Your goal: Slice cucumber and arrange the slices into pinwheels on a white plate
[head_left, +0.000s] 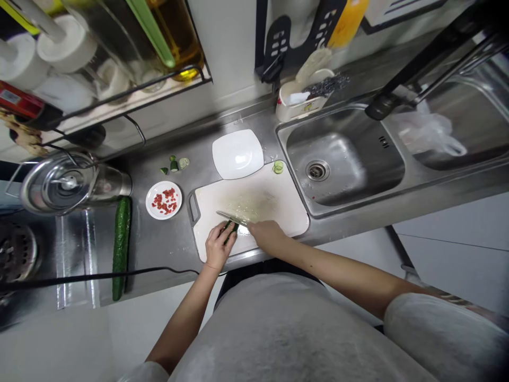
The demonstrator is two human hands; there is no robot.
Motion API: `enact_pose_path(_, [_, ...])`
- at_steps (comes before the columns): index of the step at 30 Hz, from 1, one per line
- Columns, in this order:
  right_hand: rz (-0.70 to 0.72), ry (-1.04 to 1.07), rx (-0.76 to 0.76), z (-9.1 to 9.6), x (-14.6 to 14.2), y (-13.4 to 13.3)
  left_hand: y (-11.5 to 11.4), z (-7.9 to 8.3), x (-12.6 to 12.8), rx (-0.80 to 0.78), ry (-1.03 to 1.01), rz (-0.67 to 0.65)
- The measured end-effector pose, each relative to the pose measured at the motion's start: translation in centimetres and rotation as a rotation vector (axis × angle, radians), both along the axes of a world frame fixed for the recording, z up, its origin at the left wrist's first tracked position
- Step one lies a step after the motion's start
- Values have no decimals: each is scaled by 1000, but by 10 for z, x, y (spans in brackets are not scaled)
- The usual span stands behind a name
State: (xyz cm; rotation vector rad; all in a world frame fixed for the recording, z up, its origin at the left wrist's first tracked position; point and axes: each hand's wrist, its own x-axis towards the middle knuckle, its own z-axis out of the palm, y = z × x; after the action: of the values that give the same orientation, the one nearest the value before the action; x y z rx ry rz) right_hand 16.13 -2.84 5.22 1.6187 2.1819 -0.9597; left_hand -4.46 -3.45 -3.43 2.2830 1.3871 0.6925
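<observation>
On the white cutting board [210,199], my left hand [218,245] grips a short piece of dark green cucumber [232,229], partly hidden by the fingers. My right hand [264,233] is closed round the handle of a kitchen knife [233,217]. Its blade points left and lies against the cucumber, just beyond my left fingertips. Wet traces cover the middle of the board. A few thin cucumber slices [278,167] rest at its far right corner. Touching the board's far edge is a white square plate [237,154] with nothing on it.
A small white plate [178,204] with chopped red bits stands left of the board, near cucumber ends [174,165]. A whole cucumber [121,249] lies farther left, beside a lidded metal pot [59,183]. A black cord [139,271] crosses the counter's front. The sink [345,183] is at the right.
</observation>
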Motion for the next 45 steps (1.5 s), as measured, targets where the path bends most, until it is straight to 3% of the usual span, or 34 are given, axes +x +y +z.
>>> enact_pose_path(8, [-19, 26, 7, -12, -4, 3, 1, -2, -1, 27, 5, -7])
enact_pose_path(15, [-46, -16, 46, -12, -4, -3, -8, 8, 7, 8, 83, 47])
enact_pose_path(20, [-71, -135, 112, -2, 13, -12, -16, 23, 15, -54, 2, 224])
enact_pose_path(24, [-32, -194, 253, 2, 36, -16, -1, 50, 25, 47, -97, 399])
enact_pose_path(28, [41, -188, 422, 0, 55, -16, 31, 82, 43, -55, 73, 203])
enact_pose_path(31, [88, -162, 500, 2, 61, -14, 49, 93, 56, -186, 160, 91])
enact_pose_path(38, [78, -160, 511, 9, 62, -17, 60, 82, 64, -353, 108, 27])
enact_pose_path(40, [52, -166, 498, 7, 64, -20, 65, 75, 62, -400, 58, 125])
enact_pose_path(45, [-48, -176, 447, 3, 75, -28, 84, 57, 52, -448, 88, 520])
